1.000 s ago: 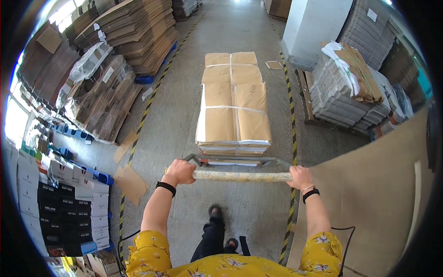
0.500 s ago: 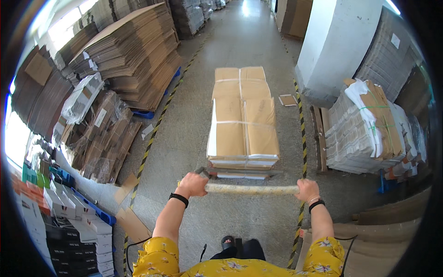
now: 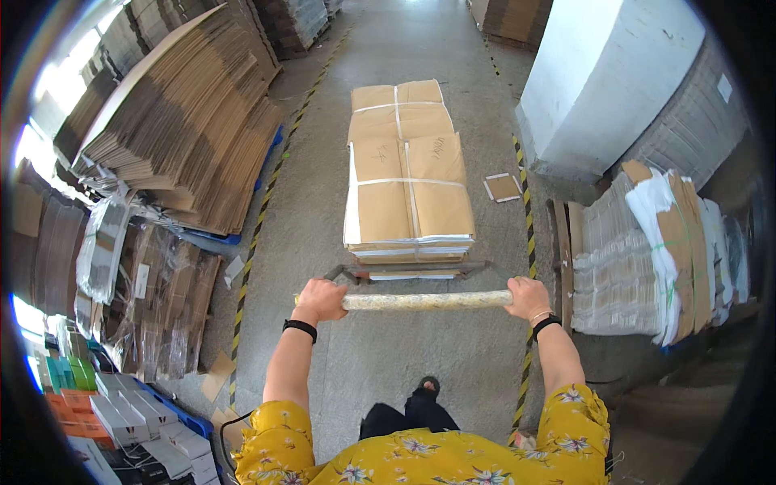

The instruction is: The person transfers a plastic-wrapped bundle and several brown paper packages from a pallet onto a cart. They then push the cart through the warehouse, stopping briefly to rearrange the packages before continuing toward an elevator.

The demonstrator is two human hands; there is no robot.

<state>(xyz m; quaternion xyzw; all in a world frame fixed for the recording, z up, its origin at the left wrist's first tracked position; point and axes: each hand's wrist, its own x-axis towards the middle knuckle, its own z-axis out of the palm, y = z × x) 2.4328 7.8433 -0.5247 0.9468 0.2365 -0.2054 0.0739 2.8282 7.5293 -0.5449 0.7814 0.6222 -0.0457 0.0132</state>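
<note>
Both of my hands are wrapped round the wrapped handle bar (image 3: 428,301) of a hand cart. My left hand (image 3: 322,300) grips its left end, and my right hand (image 3: 529,298) grips the right end. Beyond the bar, the cart's dark metal frame (image 3: 408,267) crosses behind the load. Stacked on the cart are brown paper-wrapped bundles (image 3: 408,186), tied with white strapping, with white edges showing at the sides. The cart's deck and wheels are hidden under the load.
Yellow-black floor tape (image 3: 259,218) borders the aisle on both sides. Left stand tall cardboard stacks (image 3: 190,113) and white boxes (image 3: 129,416). Right are a white pillar (image 3: 602,89) and a pallet load of bundled sheets (image 3: 618,259). A small flat brown piece (image 3: 503,187) lies near the right tape.
I have walked forward with the cart; the side stacks and pillar have come nearer. My other foot now shows in front. Both hands keep their hold on the bar.
</note>
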